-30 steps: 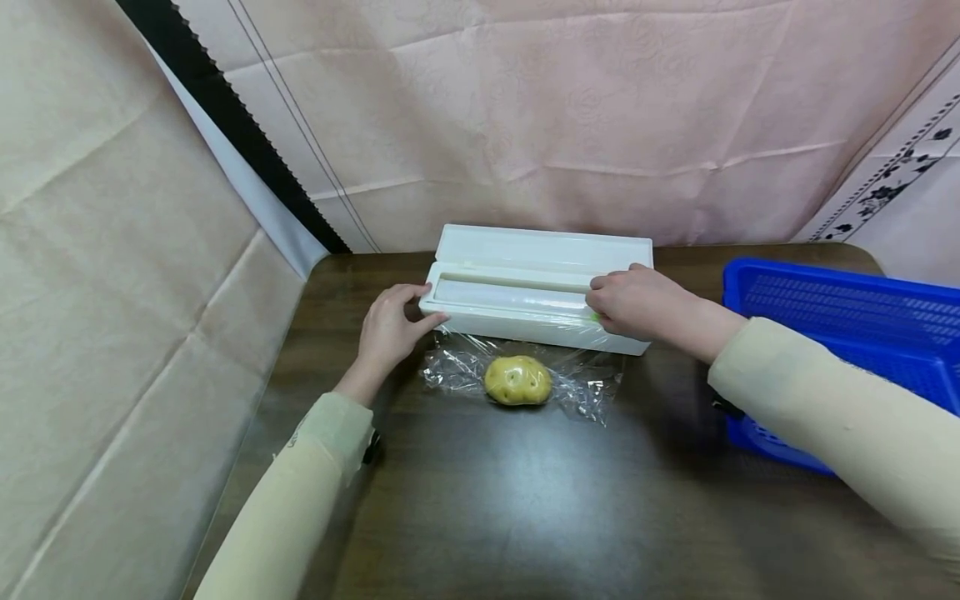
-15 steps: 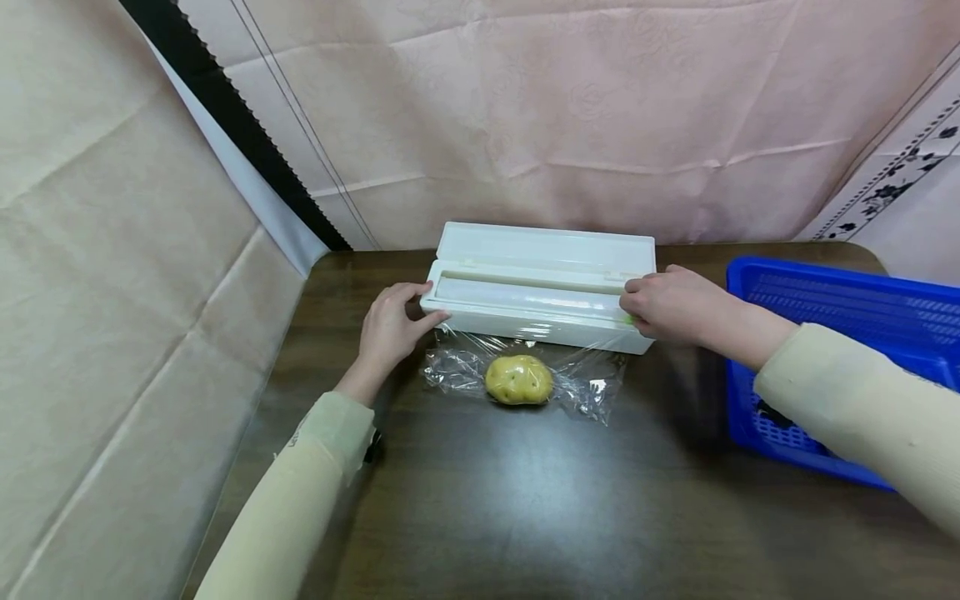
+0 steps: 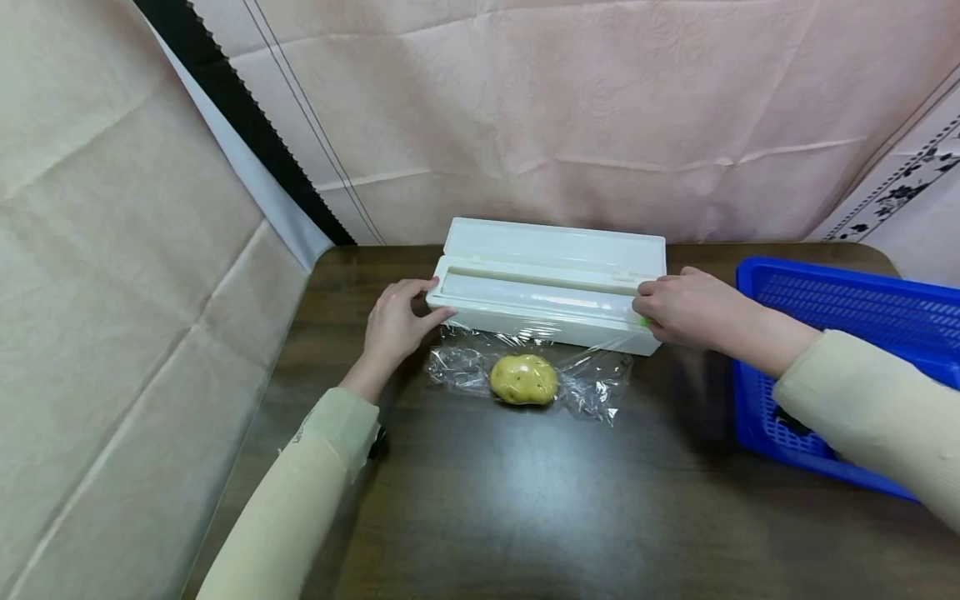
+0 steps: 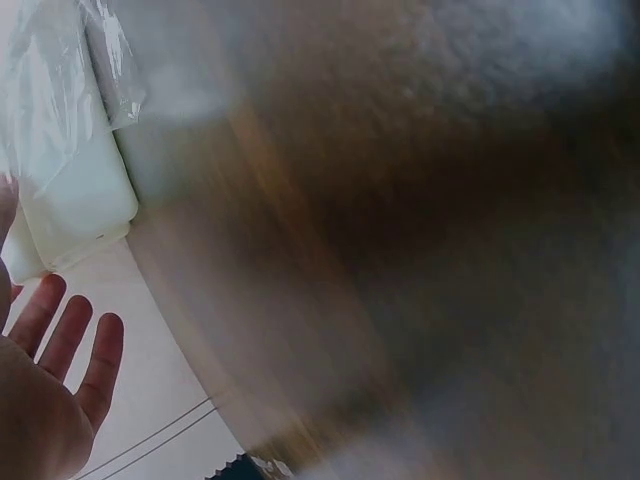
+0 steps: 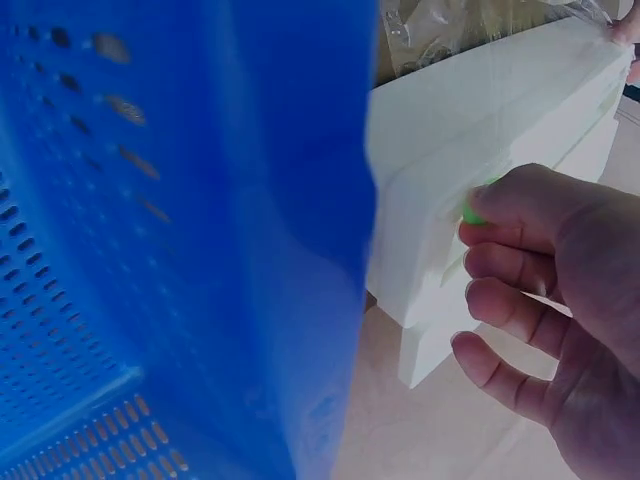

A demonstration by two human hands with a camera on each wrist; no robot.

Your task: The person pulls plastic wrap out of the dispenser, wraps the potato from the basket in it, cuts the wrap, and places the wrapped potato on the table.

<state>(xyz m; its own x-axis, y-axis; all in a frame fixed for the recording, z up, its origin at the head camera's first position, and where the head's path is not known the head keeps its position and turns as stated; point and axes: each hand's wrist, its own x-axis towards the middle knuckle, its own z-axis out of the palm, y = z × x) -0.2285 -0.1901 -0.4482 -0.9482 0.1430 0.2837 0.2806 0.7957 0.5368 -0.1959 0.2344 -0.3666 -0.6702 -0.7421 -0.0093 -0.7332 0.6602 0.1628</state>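
Observation:
A white cling film dispenser (image 3: pixel 547 312) lies with its lid (image 3: pixel 555 242) raised at the back of the table. My left hand (image 3: pixel 396 325) holds its left end between thumb and index finger; in the left wrist view the other fingers extend loosely past the end. At the right end, my right hand (image 3: pixel 686 312) pinches the small green slider (image 5: pixel 474 212) between thumb and index finger. Clear cling film (image 3: pixel 461 367) hangs over the dispenser's front and spreads crumpled on the table. A yellow potato (image 3: pixel 523 379) sits in front, under the film.
A blue plastic basket (image 3: pixel 825 283) stands at the right, under my right forearm; its wall fills much of the right wrist view. The dark wooden table (image 3: pixel 525 517) reaches toward me. Pale cloth (image 3: pixel 585 108) hangs behind the back edge.
My right hand has slid rightward along the dispenser with the green slider, to near its right end. The left hand stays at the left end. Potato and film look unmoved.

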